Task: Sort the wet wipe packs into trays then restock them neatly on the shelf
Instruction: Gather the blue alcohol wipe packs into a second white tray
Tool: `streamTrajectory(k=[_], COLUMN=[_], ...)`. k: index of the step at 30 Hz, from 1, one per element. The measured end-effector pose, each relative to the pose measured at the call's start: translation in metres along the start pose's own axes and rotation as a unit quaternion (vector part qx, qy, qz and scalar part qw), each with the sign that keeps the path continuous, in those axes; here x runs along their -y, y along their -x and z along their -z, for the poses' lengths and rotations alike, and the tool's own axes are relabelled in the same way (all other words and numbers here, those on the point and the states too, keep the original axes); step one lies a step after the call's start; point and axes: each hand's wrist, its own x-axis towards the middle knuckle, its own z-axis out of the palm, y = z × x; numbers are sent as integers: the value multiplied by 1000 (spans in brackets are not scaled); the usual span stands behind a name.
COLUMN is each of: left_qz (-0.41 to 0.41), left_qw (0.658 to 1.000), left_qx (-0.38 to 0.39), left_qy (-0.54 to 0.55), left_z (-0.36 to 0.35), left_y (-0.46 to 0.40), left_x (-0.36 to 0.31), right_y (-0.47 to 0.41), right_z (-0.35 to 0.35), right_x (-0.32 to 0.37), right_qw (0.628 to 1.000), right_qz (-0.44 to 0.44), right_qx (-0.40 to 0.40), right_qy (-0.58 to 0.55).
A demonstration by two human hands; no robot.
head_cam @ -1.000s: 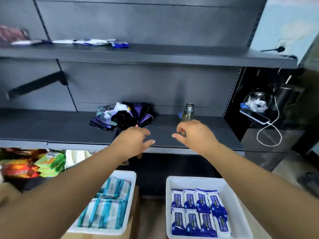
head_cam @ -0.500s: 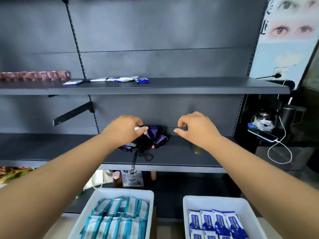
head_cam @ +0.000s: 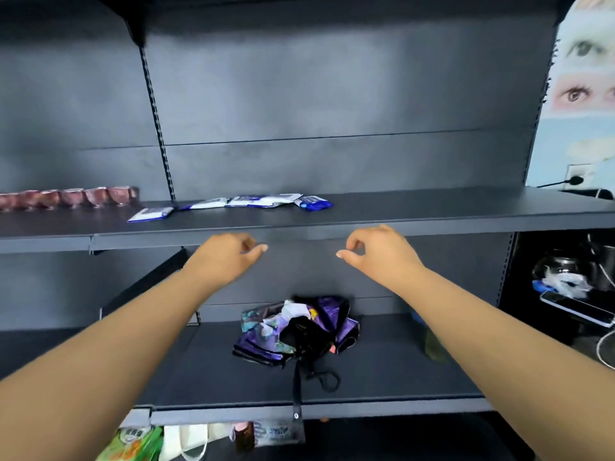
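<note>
Still empty-handed: left hand point(head_cam: 229, 257) and right hand point(head_cam: 379, 252) raised side by side, fingers loosely curled, thumb and forefinger nearly meeting, pinching nothing. Just above and beyond the fingertips, on the upper shelf point(head_cam: 432, 214): about 5 wet wipe packs point(head_cam: 263, 201) lying flat in a loose row, left of both hands' midline. Likely risks: nudging the slick packs backward or off the shelf edge while reaching blind over the lip; catching the folded umbrella point(head_cam: 296, 331) below the wrists. Dark matte metal shelving, a row of reddish cups point(head_cam: 70, 196) far left, charging phone point(head_cam: 577, 309) far right.
</note>
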Motion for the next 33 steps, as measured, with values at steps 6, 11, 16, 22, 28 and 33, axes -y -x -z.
streamTrajectory(k=[6,11,16,22,28,33], left_qz=[-3,29,71,138,171,208], left_qw=[998,996,995,990,985,978], left_qx=[-32,-57,-37,-32,-11,21], left_qy=[50,66,52,22,-18,-23], left_z=[-12,-34,-52,-62,-62,-60], left_y=[-72,-121,-163,-182,-185,-184], left_x=[34,44,51,62,57,52], right_y=[-50,-109,-179,-273,-330,-338], right_z=[-24,-30,-55,-89,-120,-122], right_x=[1,-11,-27,-59,-64,-66], right_qw=[999,997,991,981,967,953], right_qz=[-41,-50,-89,-153,-149,-155], right_qx=[-13,-35,-14,89,191,218], right_qy=[-16,-57,-98,-80,-80,-145])
